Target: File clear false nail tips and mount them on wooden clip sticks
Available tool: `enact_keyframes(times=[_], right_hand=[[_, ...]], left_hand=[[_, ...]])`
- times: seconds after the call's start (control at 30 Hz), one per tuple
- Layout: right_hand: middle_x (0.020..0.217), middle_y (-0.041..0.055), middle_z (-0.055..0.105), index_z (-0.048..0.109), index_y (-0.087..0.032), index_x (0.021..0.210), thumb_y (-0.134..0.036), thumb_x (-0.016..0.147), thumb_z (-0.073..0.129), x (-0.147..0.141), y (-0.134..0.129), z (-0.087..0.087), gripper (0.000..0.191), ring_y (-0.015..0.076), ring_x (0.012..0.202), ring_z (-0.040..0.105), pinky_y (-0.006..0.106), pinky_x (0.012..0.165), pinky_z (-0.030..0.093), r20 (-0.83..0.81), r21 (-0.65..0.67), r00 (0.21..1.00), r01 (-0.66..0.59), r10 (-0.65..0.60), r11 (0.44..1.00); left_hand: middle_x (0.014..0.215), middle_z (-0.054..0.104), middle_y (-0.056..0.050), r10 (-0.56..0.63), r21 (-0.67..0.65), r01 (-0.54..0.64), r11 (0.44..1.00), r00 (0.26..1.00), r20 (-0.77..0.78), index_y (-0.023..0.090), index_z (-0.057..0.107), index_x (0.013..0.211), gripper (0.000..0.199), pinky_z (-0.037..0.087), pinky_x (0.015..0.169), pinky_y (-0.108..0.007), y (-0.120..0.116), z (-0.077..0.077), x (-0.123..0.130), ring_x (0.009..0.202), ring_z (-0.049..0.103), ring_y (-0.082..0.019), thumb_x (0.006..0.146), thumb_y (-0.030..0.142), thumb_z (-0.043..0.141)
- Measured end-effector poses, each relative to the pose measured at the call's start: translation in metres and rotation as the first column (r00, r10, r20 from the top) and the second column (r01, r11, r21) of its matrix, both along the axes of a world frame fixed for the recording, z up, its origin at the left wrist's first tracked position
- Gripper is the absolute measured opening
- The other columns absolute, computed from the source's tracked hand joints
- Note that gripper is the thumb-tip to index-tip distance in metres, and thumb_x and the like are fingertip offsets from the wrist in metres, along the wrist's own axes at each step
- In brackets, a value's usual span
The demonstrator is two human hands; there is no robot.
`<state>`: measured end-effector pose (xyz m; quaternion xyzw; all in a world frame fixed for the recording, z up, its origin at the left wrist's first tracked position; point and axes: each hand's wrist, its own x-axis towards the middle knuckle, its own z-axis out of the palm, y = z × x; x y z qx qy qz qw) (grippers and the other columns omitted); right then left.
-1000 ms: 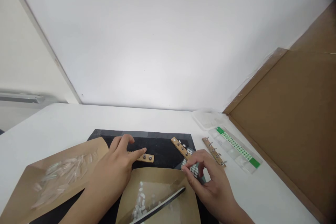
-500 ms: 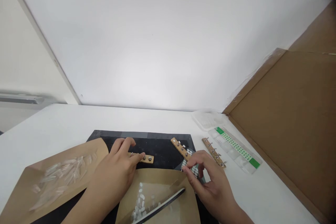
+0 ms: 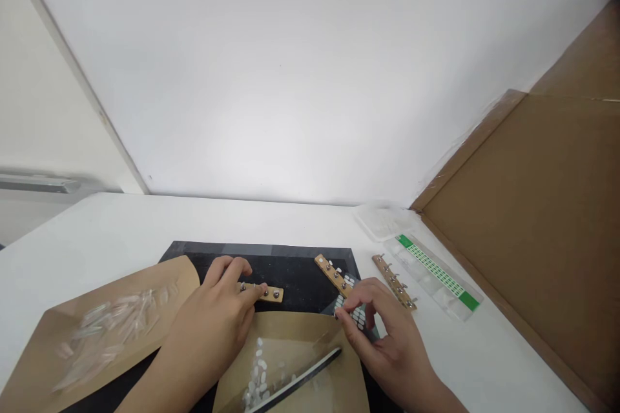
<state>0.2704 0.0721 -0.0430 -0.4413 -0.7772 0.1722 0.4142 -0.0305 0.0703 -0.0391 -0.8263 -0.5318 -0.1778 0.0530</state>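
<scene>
My left hand [image 3: 220,306] is on a short cork-coloured strip [image 3: 276,295] with a row of metal studs, its thumb pressing on the top and its fingers bent over the left part. My right hand [image 3: 390,342] has thumb and forefinger pinched together over a sheet of small white oval pieces [image 3: 359,317]. Whatever sits between those fingertips is too small to make out. Just above that sheet, a second studded strip [image 3: 334,274] lies slanted, with white ovals beside it.
Clear slim pieces lie in a brown paper tray [image 3: 41,342] at left. Another brown tray [image 3: 290,322] in front holds white ovals and dark-edged tweezers-like stick [image 3: 295,382]. At right are a third strip [image 3: 394,282], a green-labelled clear case [image 3: 436,271] and a cardboard wall [image 3: 533,206].
Almost nothing differs. Both hands keep their places, with only a very slight shift of the left fingers and of the view.
</scene>
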Motion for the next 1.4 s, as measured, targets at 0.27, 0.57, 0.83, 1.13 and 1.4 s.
enact_keyframes(times=[0.27,0.57,0.83,1.13,1.4], right_hand=[[0.09,0.0035,0.065,0.062,-0.026,0.096,-0.022,0.103,0.065,0.001,-0.001,-0.001,0.009,0.0204,0.076,0.06,0.031,0.06,0.047,0.012,-0.02,1.0,-0.007,0.008,1.0],[0.089,0.0028,0.067,0.062,-0.026,0.095,-0.025,0.103,0.064,0.001,0.002,-0.001,0.009,0.0191,0.07,0.06,0.03,0.058,0.048,0.023,0.01,0.999,0.048,-0.048,0.999],[0.094,0.0001,0.076,0.065,-0.026,0.095,-0.04,0.099,0.073,0.007,0.011,-0.005,0.017,0.0153,0.058,0.058,0.029,0.057,0.051,0.033,-0.095,0.983,0.183,-0.18,0.979],[0.091,0.0017,0.078,0.076,-0.027,0.092,-0.043,0.103,0.071,0.002,0.045,0.028,0.02,0.0229,0.088,0.071,0.032,0.074,0.051,0.322,0.052,0.93,0.171,-0.179,0.984],[0.09,0.0001,0.076,0.077,-0.027,0.089,-0.025,0.095,0.08,-0.024,0.099,0.041,0.007,0.02,0.09,0.07,0.028,0.066,0.04,0.58,0.039,0.804,0.136,-0.133,0.99]], left_hand=[[0.12,0.065,-0.015,-0.049,-0.007,0.048,0.999,0.999,-0.021,0.03,0.082,0.124,0.054,0.06,0.091,-0.053,-0.001,0.003,0.004,0.118,0.055,-0.038,0.088,-0.003,0.06],[0.12,0.063,-0.016,-0.054,0.011,0.054,0.998,0.998,0.015,0.023,0.079,0.128,0.045,0.059,0.092,-0.054,-0.003,0.001,0.005,0.121,0.053,-0.039,0.095,0.004,0.056],[0.118,0.062,-0.016,-0.074,0.138,0.063,0.988,0.995,0.073,0.014,0.068,0.135,0.039,0.059,0.091,-0.054,-0.002,-0.001,0.009,0.118,0.054,-0.037,0.099,0.009,0.055],[0.115,0.061,-0.015,-0.13,0.224,0.082,0.971,0.969,0.21,0.013,0.067,0.125,0.029,0.059,0.085,-0.047,-0.012,0.015,0.021,0.113,0.054,-0.034,0.1,0.006,0.054],[0.112,0.06,-0.015,-0.17,0.246,0.1,0.964,0.943,0.285,0.012,0.066,0.122,0.028,0.055,0.085,-0.047,-0.014,0.018,0.022,0.111,0.053,-0.033,0.098,0.003,0.054]])
